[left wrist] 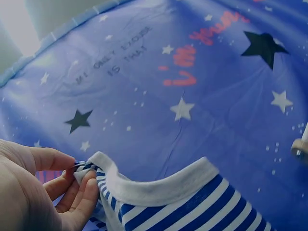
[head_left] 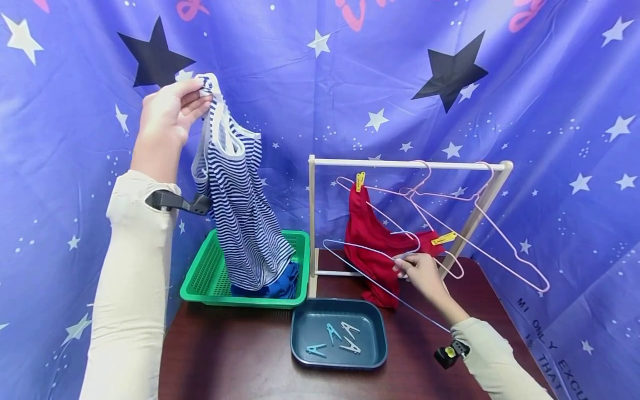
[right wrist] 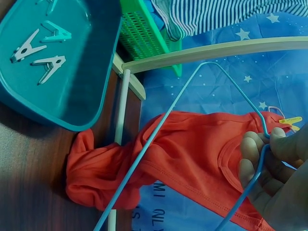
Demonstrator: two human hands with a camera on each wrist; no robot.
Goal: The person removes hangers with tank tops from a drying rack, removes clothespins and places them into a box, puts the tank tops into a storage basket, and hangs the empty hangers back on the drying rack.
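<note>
My left hand [head_left: 172, 111] is raised at the upper left and pinches a striped tank top [head_left: 245, 205] by its white-trimmed shoulder. The top hangs down over a green basket [head_left: 200, 278], its hem beside blue cloth [head_left: 282, 283] in there. In the left wrist view, thumb and fingers grip the strap near the white neckband [left wrist: 149, 192]. My right hand [head_left: 422, 275] holds a blue hanger [head_left: 360, 272] near its hook, in front of the rack. Behind it, a red garment [head_left: 365, 239] is clipped to a pink hanger with yellow clothespins [head_left: 360, 181].
A wooden rack [head_left: 312, 222] with a white top bar [head_left: 370, 163] carries pink hangers [head_left: 510, 250]. A dark blue tray [head_left: 340, 361] with several clothespins [head_left: 316, 349] stands on the brown table [head_left: 240, 344]. Starry blue cloth [head_left: 280, 66] hangs behind.
</note>
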